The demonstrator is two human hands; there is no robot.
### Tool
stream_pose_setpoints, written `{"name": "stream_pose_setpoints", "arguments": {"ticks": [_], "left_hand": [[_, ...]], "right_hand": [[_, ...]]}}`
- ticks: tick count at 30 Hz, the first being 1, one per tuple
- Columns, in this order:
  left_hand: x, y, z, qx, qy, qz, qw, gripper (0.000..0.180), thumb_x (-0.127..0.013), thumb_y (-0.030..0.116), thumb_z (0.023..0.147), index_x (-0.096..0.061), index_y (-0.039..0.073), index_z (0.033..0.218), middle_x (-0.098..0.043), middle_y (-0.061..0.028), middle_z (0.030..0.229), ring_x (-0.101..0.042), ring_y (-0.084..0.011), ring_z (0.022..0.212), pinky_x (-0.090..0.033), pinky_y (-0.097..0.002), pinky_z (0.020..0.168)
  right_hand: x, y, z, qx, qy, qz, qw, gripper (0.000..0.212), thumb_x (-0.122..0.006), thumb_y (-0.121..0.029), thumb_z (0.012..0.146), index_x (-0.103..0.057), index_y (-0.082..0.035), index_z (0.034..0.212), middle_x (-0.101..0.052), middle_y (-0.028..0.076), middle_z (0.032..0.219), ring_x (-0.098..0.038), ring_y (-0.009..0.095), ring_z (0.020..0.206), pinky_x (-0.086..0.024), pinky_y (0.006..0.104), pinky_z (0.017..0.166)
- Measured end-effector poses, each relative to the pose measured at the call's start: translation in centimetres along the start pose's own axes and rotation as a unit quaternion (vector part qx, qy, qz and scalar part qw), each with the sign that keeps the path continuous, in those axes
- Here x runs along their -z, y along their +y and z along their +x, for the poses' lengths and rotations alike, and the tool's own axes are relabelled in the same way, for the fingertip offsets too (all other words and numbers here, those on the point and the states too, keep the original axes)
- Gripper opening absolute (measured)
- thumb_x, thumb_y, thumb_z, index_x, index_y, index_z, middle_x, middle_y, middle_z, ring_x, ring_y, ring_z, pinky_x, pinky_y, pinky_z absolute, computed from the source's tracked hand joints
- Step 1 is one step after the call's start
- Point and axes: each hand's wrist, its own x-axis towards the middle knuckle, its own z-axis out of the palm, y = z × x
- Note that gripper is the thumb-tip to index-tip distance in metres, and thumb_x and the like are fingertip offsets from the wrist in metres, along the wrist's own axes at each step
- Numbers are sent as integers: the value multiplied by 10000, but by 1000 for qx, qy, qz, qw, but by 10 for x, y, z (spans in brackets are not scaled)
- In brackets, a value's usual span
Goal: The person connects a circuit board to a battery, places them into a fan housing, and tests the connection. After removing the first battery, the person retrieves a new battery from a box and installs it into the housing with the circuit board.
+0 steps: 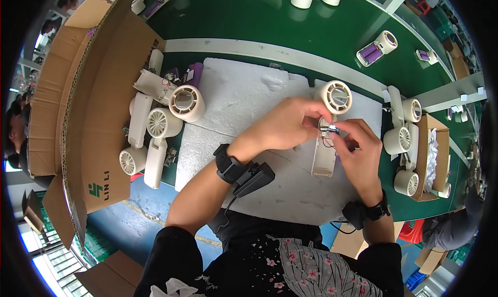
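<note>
A cream handheld fan [337,97] lies on the foam sheet [249,89] with its round head pointing away from me. Its handle shell [323,162] is uncovered and hollow. Over the upper part of the handle, a small circuit part [330,129] with thin dark wires sits between my hands. My right hand [359,149] pinches it between thumb and fingertips. From the left, my left hand [298,123] reaches in with fingers closed at the wires beside the fan's neck; exactly what its fingertips hold is hidden.
More cream fans [163,123] are clustered at left, beside a tall cardboard box [104,120]. Other fans [398,140] and a small carton [443,141] stand at right. Across the green bench runs a pale rail [233,46]; beyond it lies a fan with purple batteries [371,54].
</note>
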Motion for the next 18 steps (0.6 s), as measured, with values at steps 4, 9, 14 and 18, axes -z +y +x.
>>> {"name": "stream_pose_setpoints", "arguments": {"ticks": [4, 9, 14, 18], "left_hand": [[1, 3, 0, 1, 3, -8, 1000, 288, -608, -72, 804, -622, 18, 1078, -660, -66, 1068, -616, -105, 835, -512, -262, 786], [0, 1, 0, -9, 9, -12, 1000, 283, -610, -78, 814, -622, 17, 1079, -663, -67, 1063, -617, -110, 835, -517, -270, 793], [1, 1, 1, 7, 10, -1, 1000, 279, -619, -82, 814, -621, 13, 1076, -666, -70, 1054, -627, -119, 862, -522, -274, 799], [0, -1, 1, 10, 12, -14, 1000, 272, -619, -84, 816, -620, 8, 1072, -669, -70, 1041, -633, -128, 880, -526, -275, 796]], "right_hand": [[-2, 5, 0, 8, 12, -2, 1000, 203, -740, -1, 768, -685, -18, 963, -655, 78, 894, -616, 132, 571, -487, 241, 482], [0, 2, 1, 13, 11, -1, 1000, 198, -739, -1, 771, -683, -14, 960, -654, 83, 893, -626, 135, 580, -491, 241, 483], [0, 3, 2, 0, 12, 3, 1000, 190, -729, 4, 782, -678, 2, 964, -647, 88, 898, -636, 134, 595, -489, 235, 492], [0, 5, 1, 9, 0, 1, 1000, 194, -712, 19, 793, -673, 22, 983, -639, 89, 918, -633, 118, 608, -476, 221, 505]]}}
